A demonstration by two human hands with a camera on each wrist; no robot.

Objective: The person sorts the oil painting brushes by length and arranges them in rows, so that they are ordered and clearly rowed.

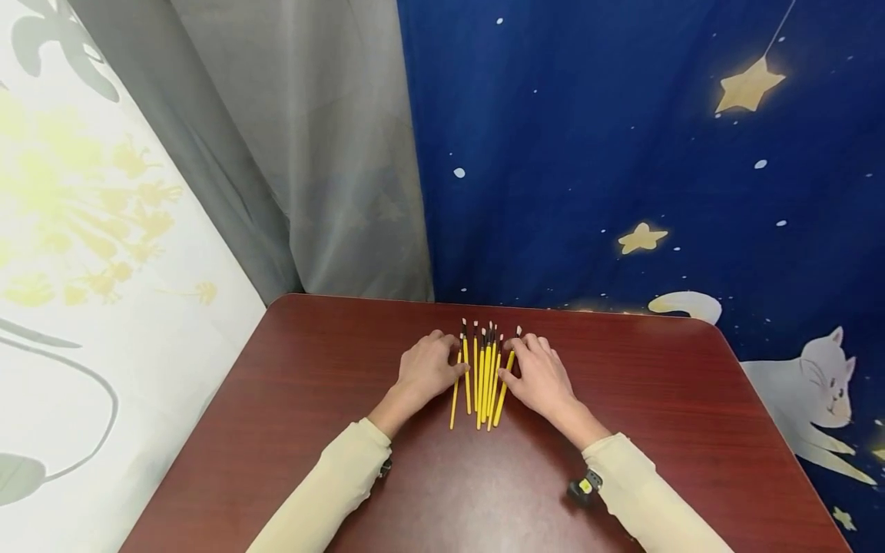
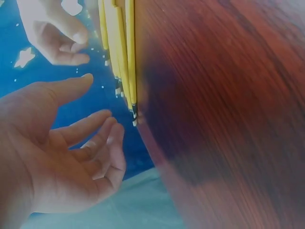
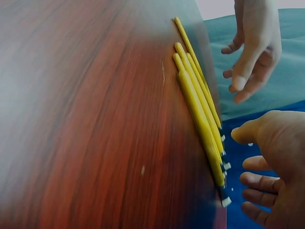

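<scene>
In the head view, a bunch of yellow pencils (image 1: 482,374) is seen lying side by side on a dark red table (image 1: 311,399), tips pointing away from the person, between the left hand (image 1: 430,369) and the right hand (image 1: 539,376). Both hands are laid flat with fingers relaxed, thumbs touching the outermost pencils on each side; nothing is pinched. A blue curtain with stars (image 1: 622,153) and a grey curtain (image 1: 304,146) are hung behind. In the left wrist view, the left hand (image 2: 62,157) is shown palm open, fingers loosely bent and slightly apart, just beside the pencils (image 2: 121,52), whose dark, white-tipped ends are made out here. In the right wrist view, the right hand (image 3: 274,162) is seen with fingers spread, close to the pencils (image 3: 200,114) but not clearly touching them.
</scene>
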